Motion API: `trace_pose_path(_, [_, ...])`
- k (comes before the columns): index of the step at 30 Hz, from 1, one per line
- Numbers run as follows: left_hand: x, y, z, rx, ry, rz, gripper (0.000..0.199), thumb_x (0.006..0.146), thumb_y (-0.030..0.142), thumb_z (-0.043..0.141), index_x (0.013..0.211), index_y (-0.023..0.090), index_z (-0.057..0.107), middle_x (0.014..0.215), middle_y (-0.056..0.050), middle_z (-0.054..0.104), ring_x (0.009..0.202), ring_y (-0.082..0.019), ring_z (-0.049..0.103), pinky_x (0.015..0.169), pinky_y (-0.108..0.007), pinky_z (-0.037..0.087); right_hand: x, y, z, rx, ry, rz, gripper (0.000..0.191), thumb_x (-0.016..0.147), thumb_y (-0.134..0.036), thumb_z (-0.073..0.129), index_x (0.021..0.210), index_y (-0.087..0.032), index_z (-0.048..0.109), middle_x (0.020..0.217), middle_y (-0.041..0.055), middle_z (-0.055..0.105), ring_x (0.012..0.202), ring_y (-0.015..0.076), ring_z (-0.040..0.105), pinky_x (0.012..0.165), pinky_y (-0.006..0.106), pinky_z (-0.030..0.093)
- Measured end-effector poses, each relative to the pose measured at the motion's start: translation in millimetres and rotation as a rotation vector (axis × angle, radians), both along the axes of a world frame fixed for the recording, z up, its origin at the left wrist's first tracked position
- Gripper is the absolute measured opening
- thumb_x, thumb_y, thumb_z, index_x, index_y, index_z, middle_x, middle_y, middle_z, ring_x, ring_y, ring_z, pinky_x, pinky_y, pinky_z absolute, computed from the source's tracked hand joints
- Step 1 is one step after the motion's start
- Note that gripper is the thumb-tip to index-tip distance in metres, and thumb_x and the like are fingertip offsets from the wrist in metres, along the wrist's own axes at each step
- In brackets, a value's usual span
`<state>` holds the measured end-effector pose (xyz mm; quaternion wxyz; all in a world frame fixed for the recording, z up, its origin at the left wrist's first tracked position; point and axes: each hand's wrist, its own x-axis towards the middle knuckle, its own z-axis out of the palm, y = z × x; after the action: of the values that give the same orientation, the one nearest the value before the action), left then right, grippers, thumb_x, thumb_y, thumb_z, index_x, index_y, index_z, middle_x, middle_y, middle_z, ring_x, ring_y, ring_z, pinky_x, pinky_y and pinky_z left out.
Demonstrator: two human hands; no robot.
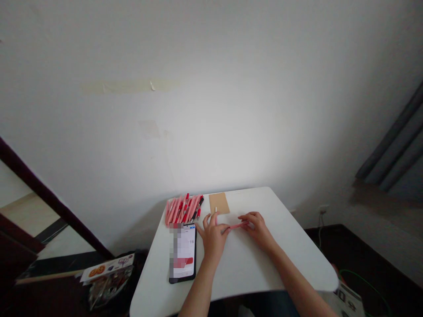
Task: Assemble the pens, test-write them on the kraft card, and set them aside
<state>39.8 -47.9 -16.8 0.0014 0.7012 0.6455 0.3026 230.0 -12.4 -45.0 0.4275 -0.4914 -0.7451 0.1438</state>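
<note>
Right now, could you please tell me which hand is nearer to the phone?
Left: the left hand is just right of the phone; the right hand is farther right.

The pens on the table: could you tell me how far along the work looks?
The row of pens, side by side, looks laid out already. The left hand and right hand hold a slim pink piece. At least that piece seems left; whether the row is finished, I cannot tell.

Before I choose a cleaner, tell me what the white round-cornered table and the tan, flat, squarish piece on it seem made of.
White round-cornered table: likely plastic or laminate, smooth satin finish; even colour, no visible grain.
Tan, flat, squarish piece: probably kraft paper or card, matte; plain brown, without shine.
</note>
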Motion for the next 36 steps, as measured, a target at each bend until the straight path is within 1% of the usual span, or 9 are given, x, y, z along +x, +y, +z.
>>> trace_pose_path(4, [-0.2, 0.4, -1.4, -0.001, -0.007, 0.001, 0.01, 0.074, 0.032, 0.071, 0.082, 0.038, 0.074, 0.137, 0.003, 0.052, 0.13, -0.032, 0.036, 0.105, -0.076, 0.01, 1.4, 2.1, -1.5, 0.005, -0.028, 0.037, 0.022, 0.082, -0.022, 0.06, 0.1, -0.026, 0.071, 0.09, 0.0059, 0.07, 0.095, 0.0224, 0.057, 0.09, 0.04, 0.045])
trace_pose_path(8, [-0.3, 1.1, -2.7, -0.003, -0.016, -0.005, 0.008, 0.075, 0.032, 0.07, 0.081, 0.037, 0.074, 0.137, 0.003, 0.052, 0.13, -0.031, 0.035, 0.106, -0.075, 0.007, 3.1, 4.9, -5.0, 0.011, -0.032, 0.049, 0.021, 0.083, -0.025, 0.059, 0.1, -0.026, 0.071, 0.091, 0.0064, 0.071, 0.098, 0.0237, 0.056, 0.091, 0.042, 0.043])
trace_pose_path(11, [0.3, 0.6, -1.4, -0.008, -0.021, -0.002, 0.008, 0.075, 0.031, 0.07, 0.081, 0.035, 0.074, 0.138, 0.002, 0.052, 0.13, -0.032, 0.035, 0.106, -0.075, 0.007, 4.2, 6.3, -7.8, 0.017, -0.029, 0.027, 0.02, 0.083, -0.026, 0.059, 0.099, -0.026, 0.072, 0.093, 0.0073, 0.07, 0.098, 0.0245, 0.056, 0.093, 0.044, 0.043])
trace_pose_path(14, [0.7, -0.2, 0.8, 0.003, -0.022, 0.007, 0.008, 0.077, 0.03, 0.068, 0.081, 0.034, 0.073, 0.137, 0.002, 0.052, 0.13, -0.032, 0.035, 0.105, -0.075, 0.009, 5.4, 7.6, -10.2, 0.02, 0.003, -0.024, 0.02, 0.084, -0.028, 0.057, 0.097, -0.024, 0.072, 0.095, 0.0093, 0.07, 0.099, 0.0256, 0.056, 0.093, 0.046, 0.043])
trace_pose_path(20, [0.0, 0.7, 0.8, 0.038, -0.025, 0.044, 0.008, 0.078, 0.029, 0.065, 0.081, 0.03, 0.072, 0.133, -0.002, 0.056, 0.128, -0.03, 0.038, 0.106, -0.072, 0.012, 8.4, 11.0, -13.6, 0.028, 0.104, -0.115, 0.021, 0.086, -0.032, 0.056, 0.095, -0.023, 0.072, 0.093, 0.0109, 0.069, 0.098, 0.0257, 0.057, 0.09, 0.044, 0.046])
trace_pose_path(25, [-0.3, 2.1, -2.6, 0.069, -0.029, 0.063, 0.007, 0.078, 0.03, 0.064, 0.077, 0.027, 0.071, 0.127, -0.003, 0.058, 0.126, -0.028, 0.041, 0.107, -0.07, 0.014, 9.3, 11.5, -14.1, 0.027, 0.102, -0.126, 0.021, 0.086, -0.033, 0.055, 0.095, -0.023, 0.072, 0.087, 0.0091, 0.069, 0.096, 0.0251, 0.057, 0.089, 0.043, 0.046])
trace_pose_path(28, [1.0, 2.0, -2.4, 0.082, -0.007, 0.068, 0.007, 0.078, 0.03, 0.065, 0.075, 0.026, 0.07, 0.126, -0.003, 0.058, 0.125, -0.027, 0.043, 0.108, -0.069, 0.015, 9.2, 10.3, -13.2, 0.031, 0.088, -0.123, 0.022, 0.087, -0.033, 0.054, 0.095, -0.023, 0.072, 0.088, 0.0092, 0.07, 0.096, 0.0253, 0.056, 0.089, 0.043, 0.046])
trace_pose_path(33, [3.7, 3.4, -1.3, 0.099, 0.054, 0.051, 0.013, 0.081, 0.033, 0.061, 0.075, 0.025, 0.07, 0.126, -0.005, 0.057, 0.124, -0.027, 0.042, 0.109, -0.068, 0.012, 8.6, 8.4, -10.8, 0.059, 0.074, -0.14, 0.022, 0.087, -0.035, 0.055, 0.094, -0.024, 0.072, 0.087, 0.0091, 0.07, 0.095, 0.0255, 0.057, 0.087, 0.042, 0.047])
trace_pose_path(36, [4.5, 5.3, -2.2, 0.1, 0.083, 0.042, 0.013, 0.081, 0.033, 0.061, 0.076, 0.025, 0.069, 0.126, -0.006, 0.057, 0.125, -0.027, 0.042, 0.109, -0.068, 0.01, 8.4, 8.4, -10.9, 0.053, 0.08, -0.135, 0.023, 0.087, -0.036, 0.054, 0.094, -0.024, 0.072, 0.087, 0.0092, 0.07, 0.095, 0.0256, 0.057, 0.088, 0.043, 0.046])
